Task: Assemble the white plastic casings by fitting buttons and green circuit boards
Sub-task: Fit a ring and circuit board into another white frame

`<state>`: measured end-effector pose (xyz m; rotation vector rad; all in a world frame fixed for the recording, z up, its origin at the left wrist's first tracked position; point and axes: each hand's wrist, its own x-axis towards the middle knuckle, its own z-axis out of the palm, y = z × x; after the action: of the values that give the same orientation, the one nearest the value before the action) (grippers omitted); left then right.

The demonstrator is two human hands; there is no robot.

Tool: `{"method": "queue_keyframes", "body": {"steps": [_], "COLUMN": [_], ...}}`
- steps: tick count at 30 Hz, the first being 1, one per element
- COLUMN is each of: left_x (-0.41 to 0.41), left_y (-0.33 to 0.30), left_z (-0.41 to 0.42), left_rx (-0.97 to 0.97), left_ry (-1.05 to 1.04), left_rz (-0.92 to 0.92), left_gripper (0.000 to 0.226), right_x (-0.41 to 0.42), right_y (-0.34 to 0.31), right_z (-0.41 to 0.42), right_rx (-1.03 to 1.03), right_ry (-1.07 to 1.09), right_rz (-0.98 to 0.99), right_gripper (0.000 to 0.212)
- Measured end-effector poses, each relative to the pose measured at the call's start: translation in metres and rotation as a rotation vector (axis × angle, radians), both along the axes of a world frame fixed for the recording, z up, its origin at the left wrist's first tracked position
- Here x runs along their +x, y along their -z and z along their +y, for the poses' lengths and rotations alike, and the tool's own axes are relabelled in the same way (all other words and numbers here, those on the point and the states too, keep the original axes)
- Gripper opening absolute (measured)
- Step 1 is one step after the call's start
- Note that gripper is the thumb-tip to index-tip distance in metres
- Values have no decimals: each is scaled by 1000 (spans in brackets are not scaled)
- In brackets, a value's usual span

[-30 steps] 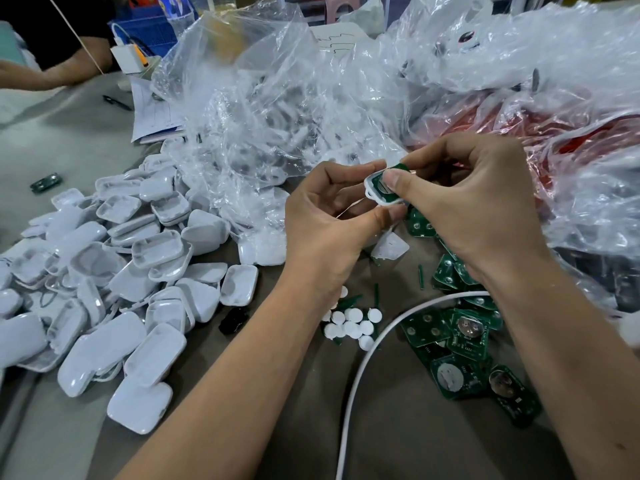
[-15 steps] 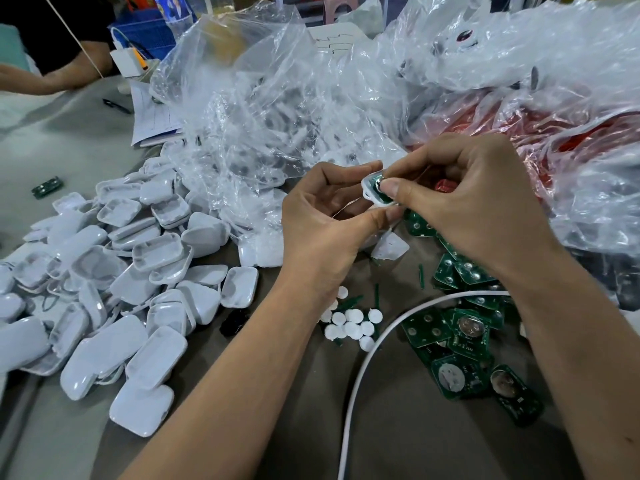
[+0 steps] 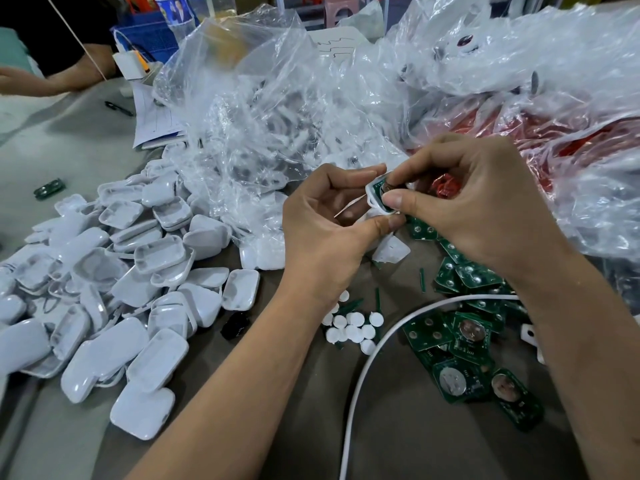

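My left hand holds a small white casing between thumb and fingers, above the table's middle. A green circuit board lies inside that casing, and my right hand pinches it there with thumb and forefinger. Several white round buttons lie on the table under my left wrist. Loose green circuit boards are heaped to the right of them. A big pile of white casings covers the left of the table.
Crumpled clear plastic bags fill the back, with red contents at the right. A white cable curves across the front. A lone green board lies far left. Another person's arm rests at the back left near papers.
Both hands have stayed together around the casing with only small shifts. My right thumb and forefinger have slid a little on the green board in the casing.
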<state>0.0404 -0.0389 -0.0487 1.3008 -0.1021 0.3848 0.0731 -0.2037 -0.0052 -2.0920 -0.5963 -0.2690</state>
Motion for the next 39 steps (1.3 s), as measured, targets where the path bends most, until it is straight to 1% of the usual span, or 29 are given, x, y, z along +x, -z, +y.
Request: {"method": "queue_keyframes", "body": {"steps": [4,8,10,13,18,21,25,30,39], "left_x": [0,1,2,5,8,8,7,7,8], "left_y": [2,4,5,3,0,0,-2,-2,-1], "left_z": [1,3,7,13,17,17,19,20,21], "left_rx": [-6,-37,-67,-164,-341,-446,-549,-571,-555], "left_ry": [3,53,116,242,479,567,685,728,701], "left_rz": [-5,-9,-2,51,151,161,152,136,131], "left_gripper": [42,40,38,40,46,42,38,41,43], "right_x": [0,1,1,2,-2,-4,-6,-5,-4], "right_y": [1,1,1,0,2,1,-3,-6,-6], "right_z": [1,0,-1,-2,2,4,3,-2,-1], "right_rx": [-32,-7,18,55,94,153,172,164,102], "right_ry": [6,-7,-13,-13,29,18,-52,-128,-119], "right_rz": [-38,-29,-26,-20,-66,-85,-86,-80,-121], "right_gripper": [15,13,14,20,18,15,14,17,17]}}
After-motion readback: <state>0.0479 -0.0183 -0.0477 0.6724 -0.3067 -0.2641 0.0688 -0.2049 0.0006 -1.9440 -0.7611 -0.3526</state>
